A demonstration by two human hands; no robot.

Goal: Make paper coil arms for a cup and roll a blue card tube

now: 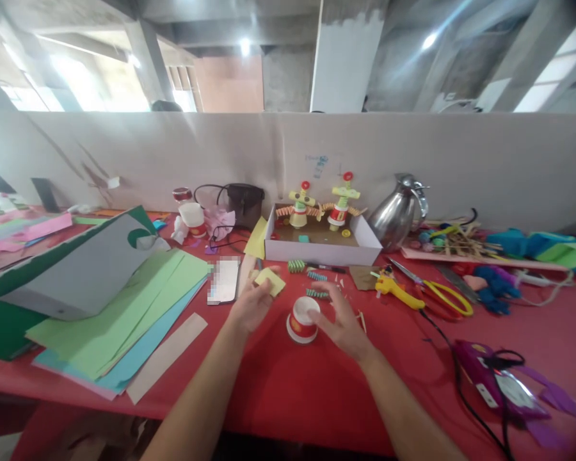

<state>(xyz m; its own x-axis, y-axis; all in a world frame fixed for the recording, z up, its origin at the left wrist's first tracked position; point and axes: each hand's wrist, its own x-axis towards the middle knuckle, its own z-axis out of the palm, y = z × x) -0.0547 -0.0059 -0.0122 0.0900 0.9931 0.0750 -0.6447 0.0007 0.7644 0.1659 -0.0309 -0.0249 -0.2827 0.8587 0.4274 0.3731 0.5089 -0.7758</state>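
Observation:
My left hand [254, 304] is closed on a small piece of yellow paper [270, 282], held above the table left of the cup. An upside-down red and white paper cup [303, 323] stands on the red cloth between my hands. My right hand [343, 323] is open beside the cup, fingers apart, its thumb close to the cup's top; whether it touches I cannot tell. Behind the cup lie coiled paper strips, a green one [296, 266] and a blue one [317, 276]. Two cup figures [299, 216] with coiled arms stand in a white box [321, 251].
Coloured paper sheets [139, 301] and a green folder [19, 330] fill the left. A phone [223, 280] lies nearby. On the right are a yellow glue gun [398, 291], scissors [446, 298], a cabled purple pouch [499, 384] and a steel jug [396, 214].

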